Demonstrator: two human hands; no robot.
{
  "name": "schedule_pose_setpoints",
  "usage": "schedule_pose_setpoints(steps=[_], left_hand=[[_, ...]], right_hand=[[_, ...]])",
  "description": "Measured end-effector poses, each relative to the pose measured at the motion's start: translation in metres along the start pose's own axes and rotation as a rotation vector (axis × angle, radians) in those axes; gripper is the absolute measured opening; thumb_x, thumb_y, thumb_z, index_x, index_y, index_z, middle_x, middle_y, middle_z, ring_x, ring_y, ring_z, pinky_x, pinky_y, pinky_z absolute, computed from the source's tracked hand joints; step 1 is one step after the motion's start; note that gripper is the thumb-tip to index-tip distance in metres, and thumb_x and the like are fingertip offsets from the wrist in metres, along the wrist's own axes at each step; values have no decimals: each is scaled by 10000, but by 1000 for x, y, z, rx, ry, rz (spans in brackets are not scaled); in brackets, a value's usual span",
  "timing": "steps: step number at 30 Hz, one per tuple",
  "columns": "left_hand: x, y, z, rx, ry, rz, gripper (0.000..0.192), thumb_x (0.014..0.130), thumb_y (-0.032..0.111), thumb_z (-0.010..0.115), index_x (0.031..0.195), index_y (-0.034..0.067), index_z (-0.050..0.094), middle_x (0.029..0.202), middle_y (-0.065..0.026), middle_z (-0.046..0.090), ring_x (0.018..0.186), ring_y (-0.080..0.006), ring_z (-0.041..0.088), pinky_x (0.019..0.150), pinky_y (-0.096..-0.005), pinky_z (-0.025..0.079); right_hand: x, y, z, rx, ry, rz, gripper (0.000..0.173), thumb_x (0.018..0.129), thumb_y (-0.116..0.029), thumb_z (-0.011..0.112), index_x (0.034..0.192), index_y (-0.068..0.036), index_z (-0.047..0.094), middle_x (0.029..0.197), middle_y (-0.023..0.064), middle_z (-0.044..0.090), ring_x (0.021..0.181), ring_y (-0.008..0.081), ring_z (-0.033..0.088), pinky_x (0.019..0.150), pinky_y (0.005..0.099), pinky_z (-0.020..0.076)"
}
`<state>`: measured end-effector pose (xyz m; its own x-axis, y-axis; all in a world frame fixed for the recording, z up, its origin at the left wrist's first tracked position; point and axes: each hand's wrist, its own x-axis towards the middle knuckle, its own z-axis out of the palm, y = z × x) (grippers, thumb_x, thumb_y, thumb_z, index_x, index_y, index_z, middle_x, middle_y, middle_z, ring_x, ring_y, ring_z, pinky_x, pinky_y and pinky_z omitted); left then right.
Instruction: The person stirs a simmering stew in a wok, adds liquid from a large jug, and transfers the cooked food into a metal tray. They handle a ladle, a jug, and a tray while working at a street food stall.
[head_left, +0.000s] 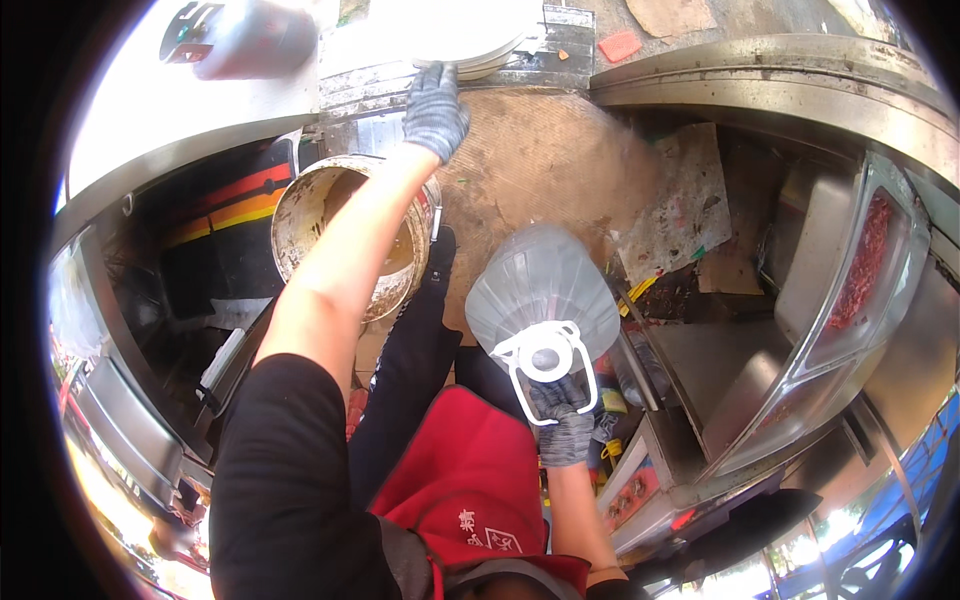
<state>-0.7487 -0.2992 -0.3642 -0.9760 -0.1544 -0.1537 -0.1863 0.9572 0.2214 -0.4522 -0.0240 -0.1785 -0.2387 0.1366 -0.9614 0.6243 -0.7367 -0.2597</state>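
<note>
A grey knitted glove covers my left hand (437, 112), which reaches forward with its fingertips at the rim of a stack of pale round lids or plates (480, 64); whether it grips them cannot be told. My right hand (562, 424), gloved alike, is at the neck of a large clear plastic jug (544, 277) with a white cap and a white carrying handle (592, 382). The fingers are partly hidden behind the handle. Under my left forearm stands a dirty round bucket (300, 217) with brownish liquid inside.
Brown cardboard (525, 150) covers the floor ahead. A gas cylinder (259, 37) lies at the upper left in the picture. To the right, a metal counter holds a tray of shredded red food (862, 262). A pink sponge or cloth (619, 46) lies beyond the slatted grate (566, 45).
</note>
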Motion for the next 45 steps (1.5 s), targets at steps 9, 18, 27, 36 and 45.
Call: schedule_pose_setpoints(steps=[9,18,27,36,45], left_hand=[[113,-77,111,-1690,-184,-1047,651,868,294,626,1349,-1,302,1381,-281,324,1164,-380,454,981,-483,416],[125,-96,126,-1412,-171,-1001,361,924,195,438,1196,-42,419,1232,-233,452,1104,-349,494,859,-482,511],[59,-139,125,-962,-318,-687,282,910,213,469,1130,49,530,981,-129,626,878,-235,610,714,-344,517],[59,-151,123,-916,-221,-669,337,886,182,479,1195,50,472,1067,-148,595,951,-249,589,778,-344,489],[74,-173,120,-996,-139,-669,418,862,151,489,1260,51,413,1153,-167,563,1024,-263,569,842,-345,461]], right_hand=[[-16,6,-2,-50,90,-140,541,653,138,475,1191,91,465,1161,228,525,1042,373,568,886,462,526],[-9,2,41,-99,-9,-83,533,657,106,483,1189,75,477,1130,208,554,1045,377,571,905,455,503],[34,-3,144,-217,-120,-41,480,664,92,563,1141,82,513,1034,210,618,923,290,640,733,347,572],[114,-22,272,-315,-200,-93,475,662,160,484,1135,164,441,1005,300,587,694,209,599,544,225,486],[207,12,363,-280,-170,-96,250,863,85,399,1100,117,470,927,235,614,619,167,559,498,214,454]])
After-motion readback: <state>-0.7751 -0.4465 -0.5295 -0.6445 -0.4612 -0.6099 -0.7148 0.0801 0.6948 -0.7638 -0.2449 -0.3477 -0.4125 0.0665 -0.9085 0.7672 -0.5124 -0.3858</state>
